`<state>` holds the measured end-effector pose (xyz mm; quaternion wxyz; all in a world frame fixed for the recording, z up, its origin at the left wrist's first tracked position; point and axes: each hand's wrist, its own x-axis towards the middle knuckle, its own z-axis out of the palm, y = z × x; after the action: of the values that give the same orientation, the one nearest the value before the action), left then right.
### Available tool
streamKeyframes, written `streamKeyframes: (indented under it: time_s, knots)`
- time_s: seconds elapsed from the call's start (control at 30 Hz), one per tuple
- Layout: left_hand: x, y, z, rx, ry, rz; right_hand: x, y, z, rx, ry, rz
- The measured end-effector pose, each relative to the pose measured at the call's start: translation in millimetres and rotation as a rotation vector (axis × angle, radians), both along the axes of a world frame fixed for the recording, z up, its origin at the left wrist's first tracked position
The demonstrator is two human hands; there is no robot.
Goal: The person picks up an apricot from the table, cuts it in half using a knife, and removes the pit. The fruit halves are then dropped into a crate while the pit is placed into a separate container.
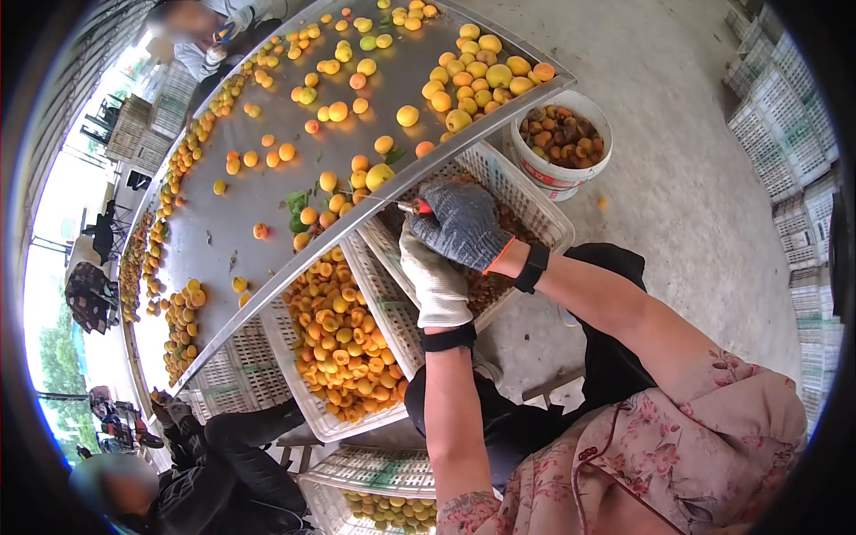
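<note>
Close to the front edge of the metal table (294, 187), my two gloved hands meet above a crate (562, 227) of dark pits and scraps. My right hand (464, 223), in a grey glove with an orange cuff, is closed round a small tool with a red handle (421, 207). Just below it my left hand (432, 276), in a white glove, has its fingers curled up beneath the right one. What the left fingers hold, if anything, is hidden. Whole apricots (379, 176) lie on the table just beyond my hands.
A crate of halved apricots (343, 339) stands below the table edge. A white bucket (602, 111) holds browned fruit. Another crate (392, 473) with greenish fruit is at the bottom. Co-workers (241, 464) (201, 53) sit at the left and across the table. Crates (776, 134) are stacked at right.
</note>
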<state>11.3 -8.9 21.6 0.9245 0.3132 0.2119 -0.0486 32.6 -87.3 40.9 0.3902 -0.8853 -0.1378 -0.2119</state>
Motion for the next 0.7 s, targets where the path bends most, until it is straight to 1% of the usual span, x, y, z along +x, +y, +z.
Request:
streamKeyframes:
  time_s: [0.03, 0.1, 0.13, 0.17, 0.23, 0.27, 0.3, 0.37, 0.4, 0.43, 0.5, 0.53, 0.57, 0.63, 0.67, 0.7]
  knots:
    - [2, 1, -4, 0.005, -0.007, -0.002, 1, 0, -2, 0.005, -0.007, -0.002]
    - [7, -1, -10, 0.048, -0.074, 0.078, -1, 0, 4, 0.201, 0.042, 0.003]
    - [5, -1, -15, 0.255, -0.243, 0.143, -5, -1, 7, 0.255, 0.188, -0.045]
    - [9, -4, -19, 0.255, -0.247, 0.142, -8, -1, 14, 0.255, 0.184, -0.046]
    - [13, -9, -34, 0.452, -0.26, 0.289, -14, -1, 17, 0.362, 0.227, -0.158]
    - [12, -3, -38, 0.676, -0.324, 0.202, -10, 0, 9, 0.338, 0.111, -0.167]
    - [7, -6, -26, 0.677, -0.311, 0.198, -8, -1, 2, 0.336, 0.125, -0.168]
    - [2, -9, -2, -0.04, -0.11, 0.016, -3, -4, -8, 0.144, -0.038, -0.058]
    - [3, -7, -4, -0.016, -0.067, -0.002, 1, -4, -10, 0.155, -0.155, -0.016]
    - [1, -6, -4, -0.02, -0.06, 0.001, 4, -4, -14, 0.151, -0.148, -0.014]
    - [-6, -7, 1, -0.076, 0.033, -0.031, 5, -6, -9, 0.016, -0.159, 0.045]
    - [-8, -6, 6, 0.013, 0.13, -0.051, 5, -5, -7, 0.001, -0.155, 0.059]
    - [-10, -6, 6, 0.005, 0.139, -0.051, 4, -6, -7, -0.006, -0.145, 0.06]
    - [-11, -5, 6, 0.089, 0.223, -0.097, 6, -9, -7, -0.076, -0.09, 0.132]
    - [-8, -4, 2, 0.085, 0.268, -0.117, 7, -11, -7, -0.035, -0.131, 0.192]
    - [-10, -1, 0, 0.08, 0.271, -0.116, 7, -12, -7, -0.039, -0.128, 0.194]
